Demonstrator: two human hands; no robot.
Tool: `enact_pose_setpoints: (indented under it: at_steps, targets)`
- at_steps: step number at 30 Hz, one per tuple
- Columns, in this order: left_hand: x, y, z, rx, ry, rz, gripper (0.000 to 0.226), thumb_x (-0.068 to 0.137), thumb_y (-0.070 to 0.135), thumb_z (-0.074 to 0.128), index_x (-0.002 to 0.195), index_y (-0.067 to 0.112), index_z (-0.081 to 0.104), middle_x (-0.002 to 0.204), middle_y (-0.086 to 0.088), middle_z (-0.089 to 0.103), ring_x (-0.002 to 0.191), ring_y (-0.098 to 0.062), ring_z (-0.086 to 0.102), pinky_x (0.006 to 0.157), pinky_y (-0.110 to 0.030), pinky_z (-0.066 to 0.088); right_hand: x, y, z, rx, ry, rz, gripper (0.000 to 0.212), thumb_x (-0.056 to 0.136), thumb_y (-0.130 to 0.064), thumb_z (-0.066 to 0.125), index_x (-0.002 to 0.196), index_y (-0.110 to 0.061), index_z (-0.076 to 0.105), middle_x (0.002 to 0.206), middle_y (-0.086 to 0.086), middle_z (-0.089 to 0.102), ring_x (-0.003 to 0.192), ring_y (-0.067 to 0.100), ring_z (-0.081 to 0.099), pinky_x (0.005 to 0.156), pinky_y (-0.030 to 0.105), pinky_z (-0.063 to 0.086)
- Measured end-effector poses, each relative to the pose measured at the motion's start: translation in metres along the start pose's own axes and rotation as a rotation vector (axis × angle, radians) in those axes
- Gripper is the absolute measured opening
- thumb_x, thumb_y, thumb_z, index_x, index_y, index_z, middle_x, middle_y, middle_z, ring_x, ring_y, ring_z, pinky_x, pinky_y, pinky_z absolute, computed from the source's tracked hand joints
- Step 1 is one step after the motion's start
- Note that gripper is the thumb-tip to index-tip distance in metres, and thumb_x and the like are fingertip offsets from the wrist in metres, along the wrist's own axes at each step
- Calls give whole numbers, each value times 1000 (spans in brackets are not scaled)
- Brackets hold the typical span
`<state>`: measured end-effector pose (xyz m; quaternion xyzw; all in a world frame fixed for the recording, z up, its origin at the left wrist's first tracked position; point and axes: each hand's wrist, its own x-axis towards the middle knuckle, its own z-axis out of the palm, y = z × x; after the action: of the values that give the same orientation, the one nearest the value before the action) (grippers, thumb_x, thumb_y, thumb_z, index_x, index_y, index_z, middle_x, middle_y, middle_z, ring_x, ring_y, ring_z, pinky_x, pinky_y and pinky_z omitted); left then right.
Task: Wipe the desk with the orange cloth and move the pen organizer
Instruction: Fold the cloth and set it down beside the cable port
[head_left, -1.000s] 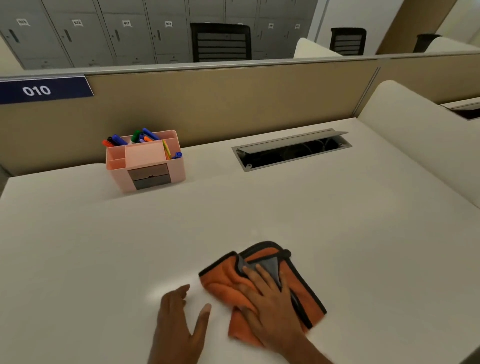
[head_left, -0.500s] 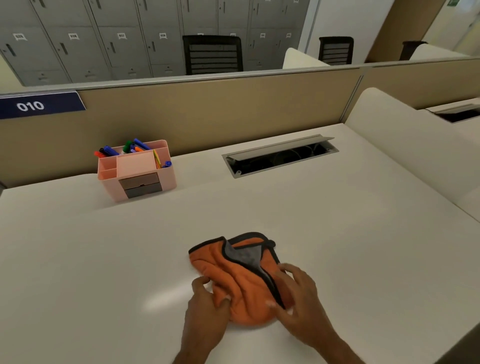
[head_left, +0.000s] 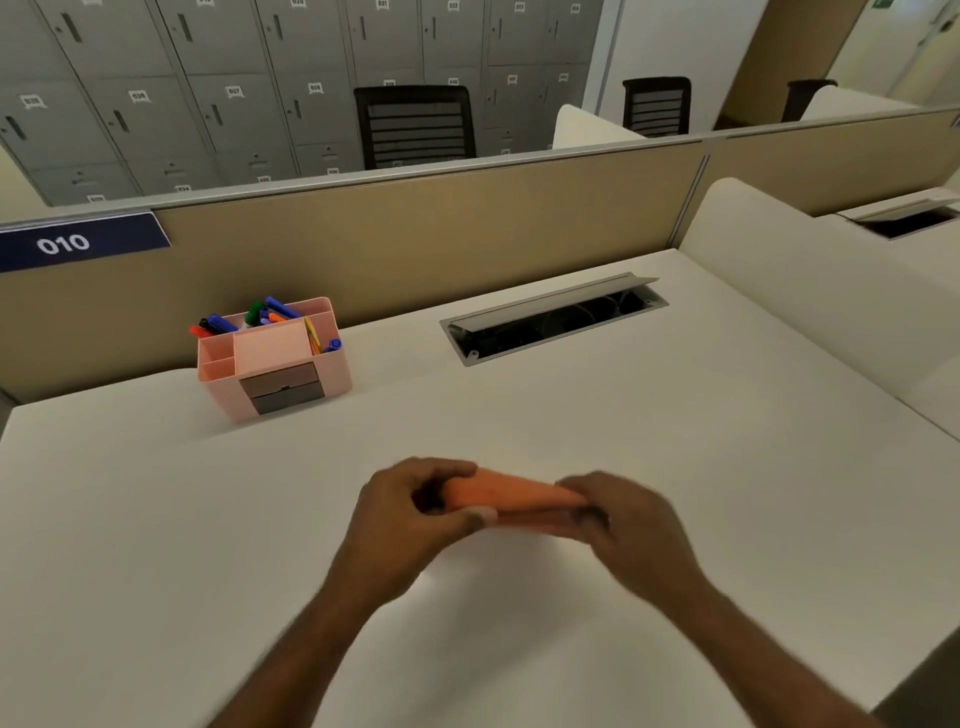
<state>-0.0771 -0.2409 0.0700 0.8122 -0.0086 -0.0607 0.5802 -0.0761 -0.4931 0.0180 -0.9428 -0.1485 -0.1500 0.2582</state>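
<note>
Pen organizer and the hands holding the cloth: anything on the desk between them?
Nothing: the head view shows bare white desk between the pen organizer and the orange cloth.

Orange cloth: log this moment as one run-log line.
phase: cloth handling | orange cloth: gripped by left hand and right hand | pen organizer: untouched at desk rear left

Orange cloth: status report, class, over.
Both hands, left and right, grip orange cloth. Pen organizer unmoved at the partition. Desk clear ahead.
</note>
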Motion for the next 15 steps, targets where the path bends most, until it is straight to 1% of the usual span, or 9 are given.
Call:
enact_pose_setpoints:
  at_steps: [1,2,4,5,7,8,10,12,15]
  targets:
    - [5,8,-3,87,-51,40,47,59,25,89,103,31,73,96,11,70,90,-5,67,76,-19,55,14,-1,-16,4,-16,4,32,76,-30,49,102,-27,69,96,-11,72,85,8,63,74,23,49]
    - [10,16,-5,181,-70,85,49,60,25,89,106,30,71,95,12,67,88,-6,65,75,-19,55,26,0,-30,18,-59,8,33,77,-33,47,100,-27,69,94,-12,72,83,7,62,72,22,48]
    - [21,29,-2,380,-39,204,36,69,23,83,103,27,73,88,11,62,82,-8,60,70,-17,50,52,4,-56,34,-203,13,32,81,-39,44,97,-28,69,89,-14,71,79,6,61,69,24,49]
    - [29,33,0,456,-22,242,26,74,24,78,100,25,74,84,10,59,78,-9,58,67,-16,46,63,8,-66,15,-285,15,28,84,-41,47,94,-28,69,86,-14,70,77,6,62,68,25,49]
    - [45,37,7,532,-23,244,19,80,32,73,97,23,74,85,7,57,75,-11,56,64,-20,47,84,19,-77,-31,-410,15,7,89,-34,59,86,-33,65,79,-16,66,74,3,61,66,23,47]
    - [53,38,11,535,-37,219,21,80,36,72,97,24,73,90,6,58,75,-12,58,66,-23,50,94,24,-81,-39,-446,8,7,88,-29,65,84,-35,63,77,-17,65,73,1,60,66,21,45]
    - [71,40,20,481,-80,153,22,78,40,73,93,24,71,95,5,64,75,-13,64,69,-32,57,117,38,-85,-52,-513,19,14,84,-20,70,84,-33,63,77,-17,62,74,2,57,67,20,43]
    - [94,43,28,398,-111,110,18,77,35,74,84,20,68,89,1,70,67,-16,70,65,-40,61,144,50,-85,-109,-581,18,16,82,-14,71,84,-28,63,77,-16,58,76,8,54,66,23,39]
    - [135,53,38,367,-48,141,13,77,26,73,76,16,65,78,-4,72,65,-20,71,65,-43,60,187,71,-82,-163,-528,43,15,79,-5,68,90,-16,69,81,-6,62,81,17,56,69,29,40]
